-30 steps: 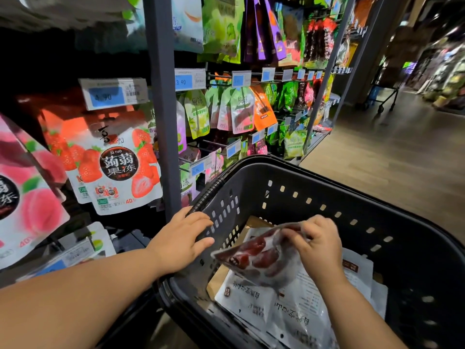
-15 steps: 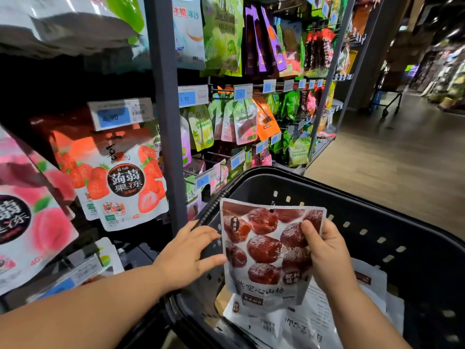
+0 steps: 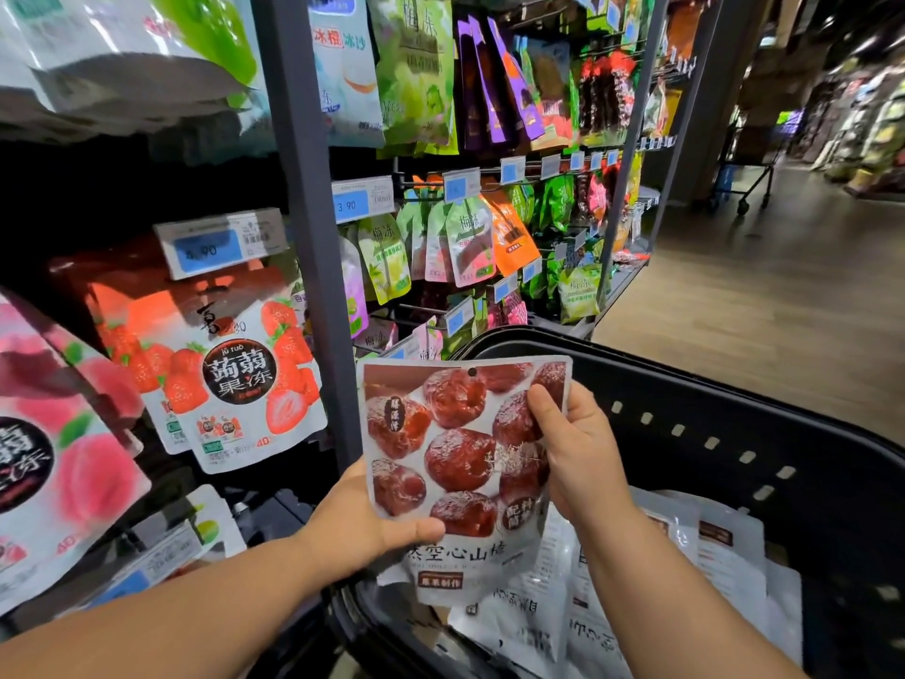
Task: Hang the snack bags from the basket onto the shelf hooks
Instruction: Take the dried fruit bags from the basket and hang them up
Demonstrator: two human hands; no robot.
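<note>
1. Fingers [image 3: 542, 414] of the right hand [image 3: 583, 453] pinch the bag [image 3: 455, 453] at its right edge, thumb on the front. The left hand [image 3: 357, 526] grips its lower left corner.
2. Bag hangs upright over the basket's [image 3: 710, 384] left side, probably held low so its hole [image 3: 472, 372] is free for a hook.
3. More bags [image 3: 725, 546] lie inside the basket.
4. Left of and beyond the basket stands the shelf [image 3: 313, 237]; which hook is meant, I cannot tell.

I get a single view, from a wide-angle camera worn on the head. It faces forward and down, close above the left hand [image 3: 360, 529], the right hand [image 3: 580, 450] and the basket [image 3: 710, 399], with the shelf [image 3: 303, 188] filling the left side and the floor [image 3: 764, 311] at right.
</note>
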